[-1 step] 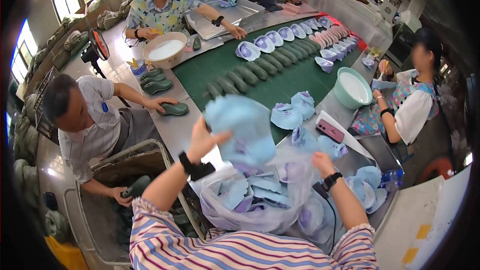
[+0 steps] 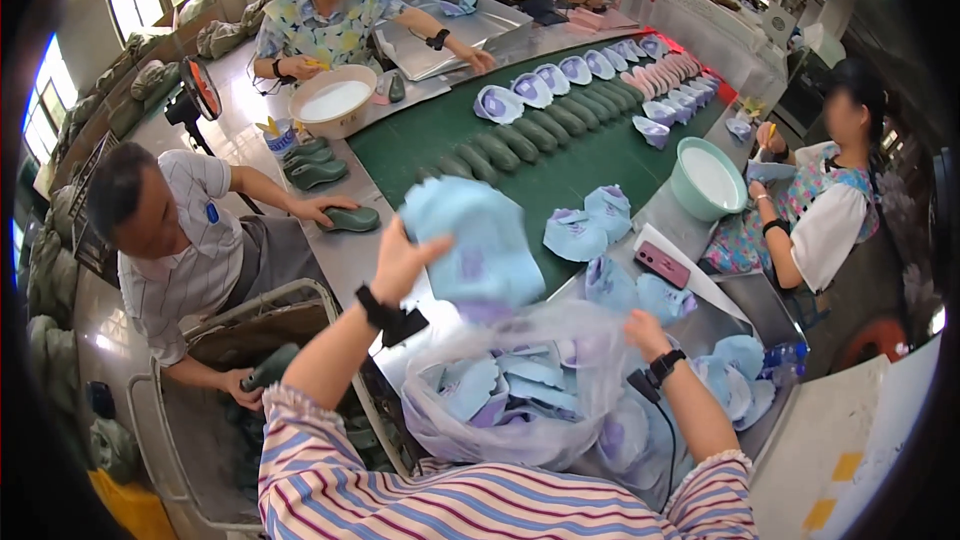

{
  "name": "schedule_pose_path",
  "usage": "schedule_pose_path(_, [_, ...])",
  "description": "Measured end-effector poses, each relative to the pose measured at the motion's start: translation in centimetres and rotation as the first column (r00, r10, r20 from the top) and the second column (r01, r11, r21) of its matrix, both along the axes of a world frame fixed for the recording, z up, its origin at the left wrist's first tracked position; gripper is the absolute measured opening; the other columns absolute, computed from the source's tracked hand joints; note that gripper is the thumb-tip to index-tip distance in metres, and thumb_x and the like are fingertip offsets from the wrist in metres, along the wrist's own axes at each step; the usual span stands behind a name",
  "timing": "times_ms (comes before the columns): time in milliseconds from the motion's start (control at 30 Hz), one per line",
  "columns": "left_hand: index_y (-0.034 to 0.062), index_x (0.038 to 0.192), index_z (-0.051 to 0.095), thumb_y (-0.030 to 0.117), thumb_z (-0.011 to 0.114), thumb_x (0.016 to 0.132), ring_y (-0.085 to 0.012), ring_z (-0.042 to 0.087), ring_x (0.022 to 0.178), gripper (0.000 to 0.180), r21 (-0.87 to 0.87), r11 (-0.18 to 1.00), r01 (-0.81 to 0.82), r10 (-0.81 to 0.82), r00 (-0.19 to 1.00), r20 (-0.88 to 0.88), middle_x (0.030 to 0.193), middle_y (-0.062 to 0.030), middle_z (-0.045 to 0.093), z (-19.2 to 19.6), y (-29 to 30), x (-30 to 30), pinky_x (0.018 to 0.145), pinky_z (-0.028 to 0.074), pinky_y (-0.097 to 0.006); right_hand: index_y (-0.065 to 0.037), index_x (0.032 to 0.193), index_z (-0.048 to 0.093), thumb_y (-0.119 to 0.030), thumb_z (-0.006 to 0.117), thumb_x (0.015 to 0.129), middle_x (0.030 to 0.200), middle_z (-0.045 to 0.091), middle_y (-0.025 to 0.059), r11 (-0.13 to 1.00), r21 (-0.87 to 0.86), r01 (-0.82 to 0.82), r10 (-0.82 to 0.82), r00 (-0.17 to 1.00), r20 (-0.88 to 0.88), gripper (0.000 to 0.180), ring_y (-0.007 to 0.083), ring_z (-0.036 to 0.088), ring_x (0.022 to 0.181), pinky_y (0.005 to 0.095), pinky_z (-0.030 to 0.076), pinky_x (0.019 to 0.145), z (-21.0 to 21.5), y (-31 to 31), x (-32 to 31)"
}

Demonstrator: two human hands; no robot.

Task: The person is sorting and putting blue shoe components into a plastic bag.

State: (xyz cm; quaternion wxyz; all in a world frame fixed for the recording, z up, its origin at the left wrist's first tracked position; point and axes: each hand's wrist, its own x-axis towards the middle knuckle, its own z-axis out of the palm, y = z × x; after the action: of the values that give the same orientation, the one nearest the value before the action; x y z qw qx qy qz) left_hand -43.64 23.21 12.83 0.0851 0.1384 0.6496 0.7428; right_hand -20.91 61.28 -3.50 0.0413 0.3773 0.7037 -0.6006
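My left hand [image 2: 402, 262] grips a pale blue shoe upper [image 2: 475, 240] with purple parts, slightly blurred, above the near end of the green belt. It may be more than one piece stacked. Below it, a clear plastic bag [image 2: 450, 440] stands with its mouth spread, full of similar blue and purple uppers [image 2: 535, 380]. At the bag's right edge is my right hand [image 2: 645, 332], fingers closed on what looks like the plastic rim. Just beyond the bag, loose uppers [image 2: 575, 232] lie on the belt's near right corner.
Dark green shoe lasts [image 2: 515, 143] and blue uppers [image 2: 530, 90] line the green belt [image 2: 400, 155]. A co-worker at left holds a last [image 2: 350, 219] over a wheeled bin [image 2: 240, 312]. A mint basin [image 2: 708, 177], a phone [image 2: 662, 265] and another seated co-worker are at right.
My left hand and the shoe upper have shifted slightly up and to the left, and the upper has tilted a little. My right hand stays at the bag's edge.
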Motion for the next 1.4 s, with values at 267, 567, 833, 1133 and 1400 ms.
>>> schedule_pose_path(267, [-0.0079, 0.118, 0.034, 0.021, 0.075, 0.065, -0.0227, 0.050, 0.100, 0.073, 0.016, 0.752, -0.659, 0.652, 0.747, 0.129, 0.114, -0.0184, 0.048, -8.5, -3.9, -24.3, 0.085, 0.041, -0.033, -0.006, 0.108, 0.051, -0.013, 0.064, 0.067, 0.129, 0.025, 0.0195, 0.735, 0.614, -0.288, 0.414, 0.908, -0.070, 0.043, 0.0330, 0.035, 0.118, 0.0384, 0.030, 0.097, 8.8, -6.1, -0.8])
schedule_pose_path(567, [0.0031, 0.118, 0.044, 0.025, 0.057, 0.084, -0.0172, 0.053, 0.100, 0.042, -0.229, 0.750, 0.621, -0.573, 0.782, 0.244, 0.114, -0.0075, 0.053, -6.4, 5.0, -9.4, 0.083, 0.042, -0.030, -0.005, 0.101, 0.056, -0.013, 0.057, 0.074, 0.101, 0.056, 0.0128, 0.706, 0.314, -0.635, 0.696, 0.704, -0.141, 0.029, 0.0288, 0.056, 0.091, 0.0355, 0.045, 0.077, 12.7, -11.7, -1.0])
schedule_pose_path(833, [-0.0044, 0.124, 0.036, 0.045, 0.066, 0.072, -0.0339, 0.042, 0.115, 0.079, -0.709, 0.074, 0.701, -0.956, 0.253, 0.150, 0.126, -0.0242, 0.039, -10.2, 0.6, 7.6, 0.095, 0.036, -0.037, -0.008, 0.138, 0.008, -0.050, 0.071, 0.061, 0.134, 0.024, 0.0264, 0.210, 0.007, -0.978, 0.945, 0.204, 0.256, 0.108, 0.0374, 0.035, 0.120, 0.0375, 0.033, 0.097, 4.8, -13.7, -0.5])
schedule_pose_path(1133, [0.0012, 0.131, 0.026, 0.044, 0.072, 0.067, -0.0429, 0.026, 0.124, 0.090, -0.776, 0.349, 0.526, -0.868, 0.493, -0.057, 0.136, -0.0261, 0.021, -8.5, -3.7, 15.4, 0.101, 0.027, -0.045, -0.006, 0.135, 0.020, -0.022, 0.061, 0.070, 0.126, 0.038, 0.0259, 0.100, 0.423, -0.901, 0.829, 0.311, 0.466, 0.078, 0.0387, 0.049, 0.106, 0.0416, 0.044, 0.084, 7.0, -18.7, 1.3])
schedule_pose_path(1400, [0.0068, 0.136, 0.022, 0.047, 0.059, 0.078, -0.0369, 0.025, 0.128, 0.080, -0.647, 0.510, 0.567, -0.766, 0.641, -0.042, 0.139, -0.0183, 0.025, -9.9, -4.6, 15.1, 0.101, 0.026, -0.046, -0.005, 0.109, 0.057, 0.006, 0.050, 0.071, 0.108, 0.059, 0.0114, 0.815, 0.090, -0.572, 0.552, 0.718, -0.424, 0.040, 0.0227, 0.053, 0.103, 0.0297, 0.039, 0.089, 15.9, -10.1, -1.5])
